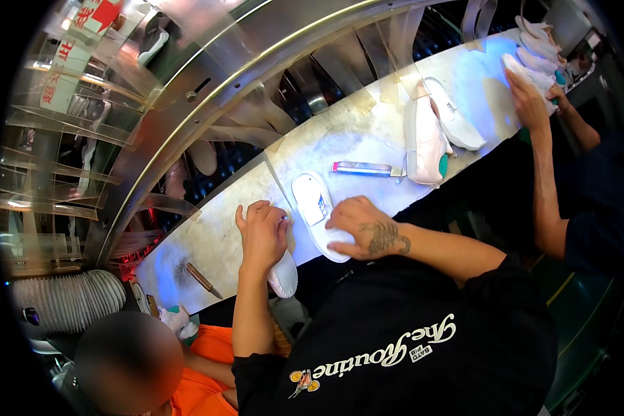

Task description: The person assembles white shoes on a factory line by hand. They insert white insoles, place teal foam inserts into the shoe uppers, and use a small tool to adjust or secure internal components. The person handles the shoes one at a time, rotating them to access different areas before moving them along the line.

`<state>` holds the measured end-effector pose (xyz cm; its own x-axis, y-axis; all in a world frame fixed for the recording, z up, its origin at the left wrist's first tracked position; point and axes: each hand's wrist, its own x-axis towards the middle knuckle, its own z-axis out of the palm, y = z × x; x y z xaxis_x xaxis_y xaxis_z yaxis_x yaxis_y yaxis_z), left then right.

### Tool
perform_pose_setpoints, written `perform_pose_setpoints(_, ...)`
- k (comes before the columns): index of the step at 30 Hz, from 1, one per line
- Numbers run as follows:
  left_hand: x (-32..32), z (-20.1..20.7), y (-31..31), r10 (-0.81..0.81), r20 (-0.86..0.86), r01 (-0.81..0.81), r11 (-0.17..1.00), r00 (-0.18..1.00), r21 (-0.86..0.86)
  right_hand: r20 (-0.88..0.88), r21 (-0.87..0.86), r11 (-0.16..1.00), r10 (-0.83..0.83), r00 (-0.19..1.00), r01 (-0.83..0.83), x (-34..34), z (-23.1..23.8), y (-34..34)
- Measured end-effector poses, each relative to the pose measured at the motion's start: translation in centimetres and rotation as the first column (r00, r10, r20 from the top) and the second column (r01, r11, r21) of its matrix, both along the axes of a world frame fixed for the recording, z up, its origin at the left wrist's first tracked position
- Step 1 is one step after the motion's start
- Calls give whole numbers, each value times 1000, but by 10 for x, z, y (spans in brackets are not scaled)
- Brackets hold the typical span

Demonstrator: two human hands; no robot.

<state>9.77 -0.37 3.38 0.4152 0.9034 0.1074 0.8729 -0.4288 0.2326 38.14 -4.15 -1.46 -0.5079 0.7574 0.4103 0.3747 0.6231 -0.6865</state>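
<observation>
A white shoe sole (pixel 307 191) lies slantwise on the worktable, a small pale patch with dark marks at its middle. Over its nearer half bends my right hand (pixel 364 225), the thumb and fingers closed around its edges. To the left, my left hand (pixel 262 232) has its fingers curled around a pale pinkish-white shoe (pixel 283 279). Most of that shoe is hidden beneath the hand and wrist, and its visible end juts past the table's near edge.
On the pale worktable (pixel 353 132) lie a flat pink-ended tool (pixel 364 168), a pale shoe (pixel 423 142), a second white sole (pixel 454 114) and a brown-handled tool (pixel 202 279). Clear plastic strips (pixel 305 87) hang behind. Another person's hand (pixel 530 100) holds a shoe; someone in orange (pixel 211 353) sits left.
</observation>
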Motion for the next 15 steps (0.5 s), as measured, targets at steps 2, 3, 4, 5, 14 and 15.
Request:
perform_pose_setpoints(2, -1, 4, -5, 39, 25, -37, 997, 999, -64, 35, 8, 996, -91, 995, 91, 0, 0, 14)
perform_pose_setpoints(3, -2, 7, -6, 66, 33, -63, 994, 997, -90, 58, 40, 990, -134, 989, 132, -2, 4, 23)
perform_pose_setpoints(4, -3, 8, -6, 77, 49, -72, 992, 996, -101, 71, 66, 987, -151, 986, 147, -4, 2, 31)
perform_pose_setpoints(5, -3, 7, -7, 89, 65, -81, 990, 994, -113, 84, 91, 983, -168, 982, 160, -8, -3, 38)
perform_pose_setpoints(14, -11, 7, -9, 208, 205, -173, 969, 956, -174, 6, 81, 997, -11, 1000, 11, -37, -21, 54)
perform_pose_setpoints(15, -12, 4, -8, 206, 217, -176, 973, 954, -151, -14, 63, 998, 13, 1000, -12, -44, -23, 52)
